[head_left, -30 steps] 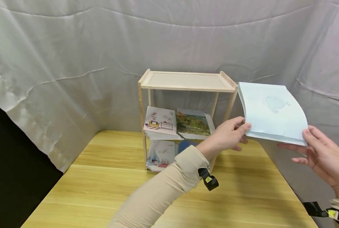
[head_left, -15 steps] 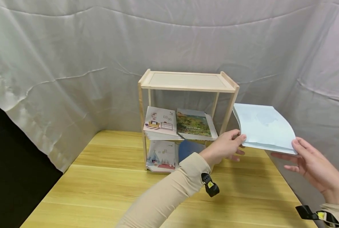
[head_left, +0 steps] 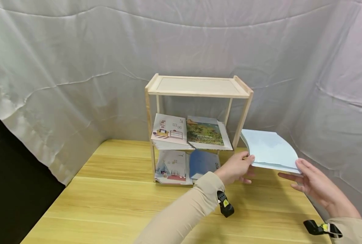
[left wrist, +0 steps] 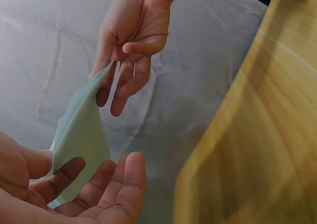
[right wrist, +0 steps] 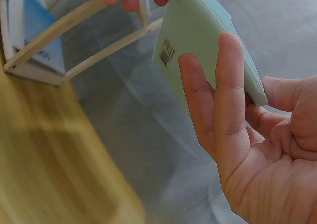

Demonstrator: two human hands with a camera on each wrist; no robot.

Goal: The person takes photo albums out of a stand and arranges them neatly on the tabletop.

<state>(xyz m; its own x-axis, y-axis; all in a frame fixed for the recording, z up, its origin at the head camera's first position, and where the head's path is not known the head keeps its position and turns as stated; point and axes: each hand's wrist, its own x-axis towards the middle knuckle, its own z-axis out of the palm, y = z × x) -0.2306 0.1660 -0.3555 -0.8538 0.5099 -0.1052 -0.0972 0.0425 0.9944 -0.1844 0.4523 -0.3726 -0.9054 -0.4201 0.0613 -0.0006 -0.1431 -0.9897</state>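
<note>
A thin pale blue book (head_left: 270, 149) is held level above the right side of the table, its front edge toward me. My left hand (head_left: 236, 167) pinches its near left corner between thumb and fingers. At the near right corner my right hand (head_left: 316, 186) does the same, thumb on top. The right wrist view shows a printed barcode (right wrist: 167, 52) on the pale green underside of the book. Two fingers of the right hand lie extended along that underside, and the cover bends slightly between the hands.
Left of the hands stands a light wooden shelf rack (head_left: 199, 86). Its middle tier holds a house-picture book (head_left: 170, 130) and a garden-cover book (head_left: 205, 133); a tent-picture book (head_left: 172, 166) and a blue book (head_left: 203, 162) lean below. Grey curtain (head_left: 123, 44) surrounds the wooden table (head_left: 107, 203).
Both hands have lowered the pale blue book and brought it left, closer to the rack's right side. The blue book on the lower tier shows more now.
</note>
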